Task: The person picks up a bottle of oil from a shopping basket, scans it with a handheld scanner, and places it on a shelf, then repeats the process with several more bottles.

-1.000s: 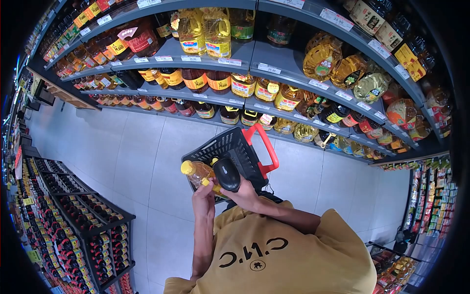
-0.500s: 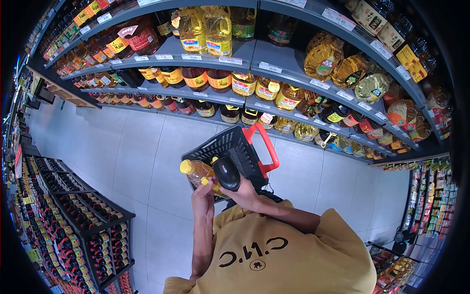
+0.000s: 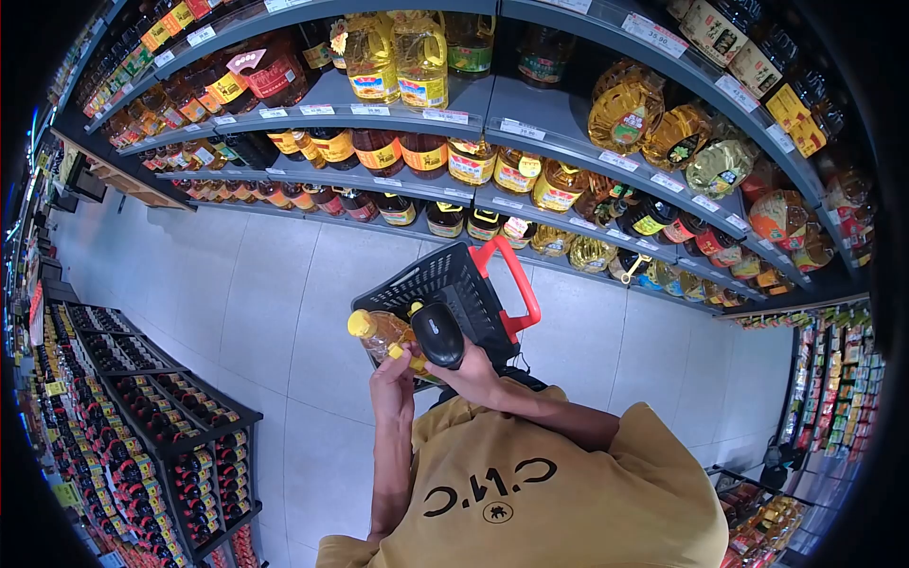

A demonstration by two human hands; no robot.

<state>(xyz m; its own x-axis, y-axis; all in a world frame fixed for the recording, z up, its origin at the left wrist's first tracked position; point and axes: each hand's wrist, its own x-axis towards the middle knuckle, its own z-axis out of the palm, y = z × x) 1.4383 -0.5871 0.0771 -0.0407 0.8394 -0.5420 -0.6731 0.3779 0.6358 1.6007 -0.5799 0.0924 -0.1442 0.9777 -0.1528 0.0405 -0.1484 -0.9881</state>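
In front of my body, my left hand (image 3: 391,376) is closed around a clear oil bottle (image 3: 383,331) with a yellow cap, which leans up and to the left. A small yellow piece shows at its fingertips. My right hand (image 3: 471,376) grips a black barcode scanner (image 3: 436,333), whose rounded head faces up right beside the bottle. Another yellow cap (image 3: 415,308) peeks out at the scanner's far edge, its lower part hidden. Behind both hands stands a black shopping basket (image 3: 456,281) with a red handle (image 3: 516,284).
Ahead, curved-looking shelves (image 3: 464,194) carry several rows of oil bottles and price tags. To the left stands a dark rack (image 3: 204,437) packed with small dark bottles. Grey tiled floor (image 3: 322,275) lies between. Hanging packets (image 3: 838,379) line the far right.
The scanner and bottle have shifted very slightly in my hands. Both grips stay the same, and the basket stands in the same place.
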